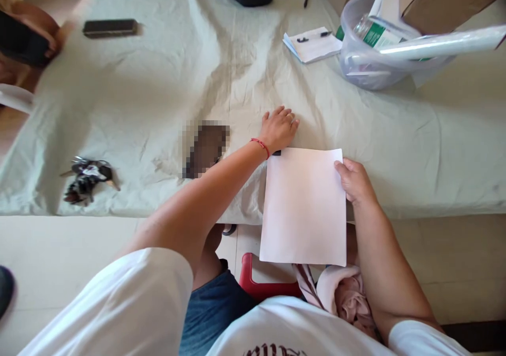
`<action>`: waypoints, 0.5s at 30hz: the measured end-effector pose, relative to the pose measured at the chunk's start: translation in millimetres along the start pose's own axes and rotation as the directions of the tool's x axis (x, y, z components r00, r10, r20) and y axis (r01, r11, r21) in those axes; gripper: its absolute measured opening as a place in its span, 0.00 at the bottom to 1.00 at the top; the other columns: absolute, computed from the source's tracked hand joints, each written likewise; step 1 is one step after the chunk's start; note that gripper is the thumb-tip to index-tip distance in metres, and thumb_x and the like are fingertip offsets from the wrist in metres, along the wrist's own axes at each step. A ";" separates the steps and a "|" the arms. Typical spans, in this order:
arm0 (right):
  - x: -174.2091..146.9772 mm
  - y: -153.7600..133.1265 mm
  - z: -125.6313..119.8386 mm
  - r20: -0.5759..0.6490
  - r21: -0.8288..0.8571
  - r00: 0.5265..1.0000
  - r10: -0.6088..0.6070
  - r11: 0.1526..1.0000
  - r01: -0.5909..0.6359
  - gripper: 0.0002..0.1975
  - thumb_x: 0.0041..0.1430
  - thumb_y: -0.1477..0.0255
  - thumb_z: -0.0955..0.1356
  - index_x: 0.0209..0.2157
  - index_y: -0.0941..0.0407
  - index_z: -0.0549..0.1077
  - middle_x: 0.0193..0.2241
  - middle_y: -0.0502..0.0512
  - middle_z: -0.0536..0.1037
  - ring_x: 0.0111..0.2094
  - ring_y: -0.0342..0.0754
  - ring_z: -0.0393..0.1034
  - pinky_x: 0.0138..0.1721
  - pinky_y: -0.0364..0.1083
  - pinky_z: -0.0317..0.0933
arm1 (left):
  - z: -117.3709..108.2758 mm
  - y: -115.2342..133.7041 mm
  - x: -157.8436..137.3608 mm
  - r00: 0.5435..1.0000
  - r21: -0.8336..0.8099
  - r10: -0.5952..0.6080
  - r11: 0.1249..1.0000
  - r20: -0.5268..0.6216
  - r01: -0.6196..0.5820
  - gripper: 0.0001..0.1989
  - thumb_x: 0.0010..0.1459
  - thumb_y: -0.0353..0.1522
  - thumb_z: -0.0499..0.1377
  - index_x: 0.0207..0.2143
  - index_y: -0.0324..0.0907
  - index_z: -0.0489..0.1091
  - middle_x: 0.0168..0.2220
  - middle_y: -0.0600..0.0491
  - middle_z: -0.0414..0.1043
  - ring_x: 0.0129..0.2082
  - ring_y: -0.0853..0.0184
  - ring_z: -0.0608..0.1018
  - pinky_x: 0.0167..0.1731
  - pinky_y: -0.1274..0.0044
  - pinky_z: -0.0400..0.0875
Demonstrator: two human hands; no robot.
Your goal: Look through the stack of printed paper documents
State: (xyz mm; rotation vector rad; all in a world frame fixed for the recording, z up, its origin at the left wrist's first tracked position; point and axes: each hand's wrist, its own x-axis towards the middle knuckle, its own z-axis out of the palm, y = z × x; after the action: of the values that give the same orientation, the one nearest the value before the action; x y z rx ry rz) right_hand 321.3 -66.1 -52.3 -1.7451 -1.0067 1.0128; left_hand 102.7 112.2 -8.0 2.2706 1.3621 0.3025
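My left hand (pixel 280 128) lies palm down on the pale tablecloth, fingers spread, with a red bracelet on its wrist. A small black object (pixel 277 153) peeks out between that wrist and the top edge of a blank white sheet of paper (pixel 303 208). My right hand (pixel 354 179) pinches the paper's right edge near its upper corner, thumb on top. The paper's lower part juts past the table's front edge over my lap. Whether it is one sheet or several, I cannot tell. Left of my left forearm is a dark flat object (pixel 207 147), blurred by pixelation.
A bunch of keys (pixel 89 179) lies front left, a dark oblong case (pixel 109 28) farther back. At back right stand a notepad (pixel 312 45) with pens and a filled plastic basket (pixel 366 71). Another person's hand (pixel 43 23) holds a black object at left.
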 end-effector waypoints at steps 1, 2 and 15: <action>0.0 0.3 -0.1 -0.006 0.000 1.000 -0.001 1.000 0.001 0.22 0.60 0.44 0.74 0.35 0.50 0.79 0.27 0.55 0.80 0.41 0.60 0.81 0.41 0.53 0.77 | 0.2 0.3 -2.5 1.000 0.001 -0.003 1.000 -0.019 0.003 0.29 0.82 0.39 0.46 0.71 0.37 0.75 0.82 0.37 0.64 0.86 0.49 0.58 0.84 0.47 0.45; 0.0 0.8 -0.3 -0.013 0.001 1.000 -0.001 1.000 0.001 0.22 0.60 0.45 0.74 0.35 0.50 0.78 0.27 0.55 0.80 0.41 0.60 0.81 0.41 0.53 0.77 | -0.2 1.0 -4.8 0.999 0.004 -0.009 1.000 -0.034 0.009 0.29 0.82 0.39 0.45 0.71 0.37 0.75 0.82 0.36 0.64 0.86 0.49 0.58 0.84 0.46 0.44; -1.5 -1.0 -1.3 -0.006 0.011 0.999 0.052 0.999 -0.052 0.22 0.58 0.45 0.75 0.34 0.50 0.76 0.29 0.54 0.80 0.39 0.57 0.78 0.39 0.52 0.74 | 9.4 0.8 -8.2 0.981 -0.048 -0.055 0.998 -0.184 0.047 0.24 0.83 0.40 0.47 0.59 0.37 0.79 0.66 0.33 0.80 0.75 0.48 0.74 0.78 0.56 0.60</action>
State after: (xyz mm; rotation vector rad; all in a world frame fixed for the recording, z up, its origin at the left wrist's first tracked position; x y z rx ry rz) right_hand 321.8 -67.5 -50.6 -1.7723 -0.9540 1.0428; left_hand 103.3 102.1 -15.4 2.2135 1.4880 0.5322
